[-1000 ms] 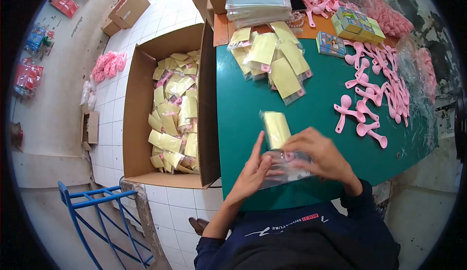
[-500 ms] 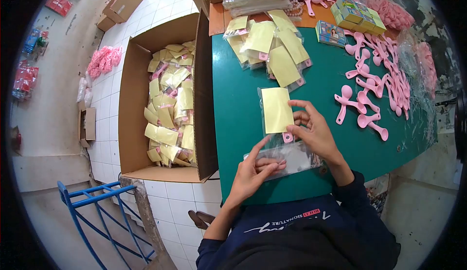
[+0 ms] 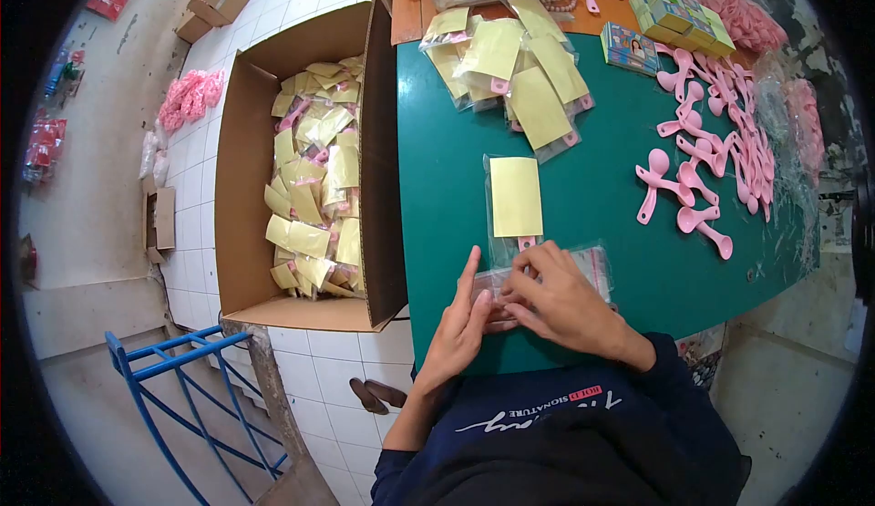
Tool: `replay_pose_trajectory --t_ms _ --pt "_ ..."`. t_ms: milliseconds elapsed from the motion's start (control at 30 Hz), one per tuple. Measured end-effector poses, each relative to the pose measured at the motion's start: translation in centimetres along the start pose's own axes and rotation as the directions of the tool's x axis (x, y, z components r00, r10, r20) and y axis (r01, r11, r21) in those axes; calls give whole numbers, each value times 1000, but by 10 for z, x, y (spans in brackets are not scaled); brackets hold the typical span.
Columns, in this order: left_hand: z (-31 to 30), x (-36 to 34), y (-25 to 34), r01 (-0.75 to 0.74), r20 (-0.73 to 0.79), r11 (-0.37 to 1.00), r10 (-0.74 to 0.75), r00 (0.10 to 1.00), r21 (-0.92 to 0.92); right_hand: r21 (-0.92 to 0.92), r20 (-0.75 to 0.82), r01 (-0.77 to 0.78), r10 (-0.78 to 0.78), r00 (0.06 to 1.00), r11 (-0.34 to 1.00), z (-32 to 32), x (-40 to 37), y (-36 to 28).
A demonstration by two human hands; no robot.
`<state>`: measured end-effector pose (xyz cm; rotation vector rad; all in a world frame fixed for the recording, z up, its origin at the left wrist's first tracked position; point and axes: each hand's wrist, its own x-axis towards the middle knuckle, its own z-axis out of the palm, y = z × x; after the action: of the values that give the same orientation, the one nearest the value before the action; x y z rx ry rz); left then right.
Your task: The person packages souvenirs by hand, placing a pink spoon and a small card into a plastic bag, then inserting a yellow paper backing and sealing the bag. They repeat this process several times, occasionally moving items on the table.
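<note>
A clear plastic bag with a yellow card lies flat on the green table, the pink handle end of a spoon showing at its lower edge. Just below it are clear plastic bags, partly covered by my hands. My right hand is over them, its fingers bent and pinched together at the plastic. At their left end is my left hand, index finger stretched out and thumb apart; its other fingers are partly hidden by my right hand.
Several filled bags with yellow cards are piled further back. Pink spoons lie at the right, near stacks of small printed cards. A large cardboard box of filled bags stands left of the table, a blue metal frame below it.
My right hand has let go of the yellow-card bag and moved down to the clear bags, beside my left hand. The yellow-card bag now lies alone. The view has shifted slightly.
</note>
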<state>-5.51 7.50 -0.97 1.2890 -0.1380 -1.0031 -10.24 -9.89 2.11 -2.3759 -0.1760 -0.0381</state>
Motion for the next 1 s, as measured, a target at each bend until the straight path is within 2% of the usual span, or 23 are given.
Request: replay_pose_trajectory --t_ms 100,167,267,400,500,600,667,700,767,800,867,900,933,967,1000 --pt "4 -2 6 -141 -13 945 151 988 295 39 29 -14 13 999 999 10 1 2" --pt "3 -3 4 -151 -3 928 161 987 341 91 66 -52 46 997 994 10 2 4" --pt "3 -4 2 -137 0 904 150 989 405 146 42 -13 7 999 989 11 3 10" --pt "6 -8 7 -141 8 852 158 987 505 183 177 -62 29 984 981 -1 7 10" --pt "1 1 -8 -181 3 938 188 982 295 186 189 -36 1 982 982 -5 6 9" --pt "-4 18 -10 -43 -9 939 49 999 342 128 170 29 -50 984 991 -6 1 7" --pt "0 23 -3 -41 -6 979 43 999 197 36 130 87 -91 987 996 -7 -2 6" --pt "3 26 -1 -41 2 991 41 999 124 68 135 88 -97 986 994 -10 -4 8" --pt "11 29 -4 -59 -3 988 60 998 140 130 144 87 -105 984 988 -22 -8 18" --pt "14 30 -5 -68 -6 986 69 998 150 228 203 86 -134 970 970 -36 -10 24" --pt "21 30 2 -53 -28 999 53 998 -7 412 308 67 -208 928 909 -80 -15 46" --pt "24 30 5 -46 -39 995 43 998 -85 474 287 46 -204 936 879 -101 -21 62" --pt "25 29 4 -53 -28 995 50 998 -85 535 265 27 -198 944 844 -121 -32 80" --pt "23 27 4 -59 -17 995 58 998 -86 503 147 -96 24 989 859 -144 -52 99" --pt "21 26 4 -66 -7 994 66 998 -87 508 -65 -200 268 961 838 -165 -70 120"
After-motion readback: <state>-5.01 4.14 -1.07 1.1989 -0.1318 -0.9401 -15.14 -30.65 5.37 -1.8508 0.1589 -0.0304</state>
